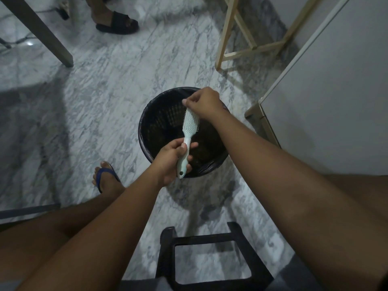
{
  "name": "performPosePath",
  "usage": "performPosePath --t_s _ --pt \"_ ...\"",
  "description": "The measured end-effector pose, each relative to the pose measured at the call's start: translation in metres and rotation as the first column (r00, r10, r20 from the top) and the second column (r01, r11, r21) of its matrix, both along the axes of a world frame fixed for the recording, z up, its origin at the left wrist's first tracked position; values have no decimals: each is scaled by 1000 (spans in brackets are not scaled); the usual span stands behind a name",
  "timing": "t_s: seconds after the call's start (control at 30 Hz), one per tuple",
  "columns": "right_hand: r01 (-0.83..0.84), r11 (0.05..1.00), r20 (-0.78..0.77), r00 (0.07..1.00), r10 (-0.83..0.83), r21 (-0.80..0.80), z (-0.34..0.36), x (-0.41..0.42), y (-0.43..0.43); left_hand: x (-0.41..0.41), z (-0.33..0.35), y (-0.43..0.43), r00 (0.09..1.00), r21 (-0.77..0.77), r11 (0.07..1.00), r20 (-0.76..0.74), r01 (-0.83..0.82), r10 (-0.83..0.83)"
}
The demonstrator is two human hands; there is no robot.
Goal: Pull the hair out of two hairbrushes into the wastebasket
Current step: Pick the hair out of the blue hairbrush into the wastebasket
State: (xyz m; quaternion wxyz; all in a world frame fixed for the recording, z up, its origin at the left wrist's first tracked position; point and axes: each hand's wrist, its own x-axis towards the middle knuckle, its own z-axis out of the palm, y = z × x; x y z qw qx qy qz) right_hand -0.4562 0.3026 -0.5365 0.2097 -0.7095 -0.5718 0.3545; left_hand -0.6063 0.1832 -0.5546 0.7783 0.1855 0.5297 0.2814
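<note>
A pale mint hairbrush (189, 127) is held over the black wastebasket (147, 131), which stands on the marble floor and is lined with a dark bag. My left hand (171, 162) grips the brush's handle, with the bristle head pointing away from me. My right hand (202, 102) is at the far tip of the brush head, fingers pinched together there. Whether any hair is between those fingers is too small to tell. Only one hairbrush is in view.
A black stool frame (201, 240) stands just below me. A white cabinet (327, 97) is at the right, a wooden rack (237, 30) behind the basket, a table leg (42, 32) at the upper left. Another person's sandalled foot (117, 22) is at the top; my own foot (105, 177) is left of the basket.
</note>
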Motion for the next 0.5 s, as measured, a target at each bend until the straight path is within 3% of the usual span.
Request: performPosePath --t_s 0.07,0.13,0.2,0.37,0.43,0.5 --pt "110 993 -122 986 -114 -43 1 1 3 -4 2 -1 999 -16 1000 45 -23 24" --pt "269 943 -427 842 -328 -194 0 1 3 -7 5 -2 994 -37 998 94 -60 63" --pt "251 916 -581 713 -393 -313 2 4 -6 -10 9 -1 986 -54 993 124 -103 109" --pt "-203 930 -490 871 29 -306 -17 27 -34 -16 17 5 985 -79 993 141 -86 97" --pt "-244 960 -267 942 201 -138 -25 27 -31 -14 22 6 988 -82 996 150 -32 44" --pt "-176 984 -117 977 178 23 -25 23 -24 -13 25 6 985 -76 997 173 10 3"
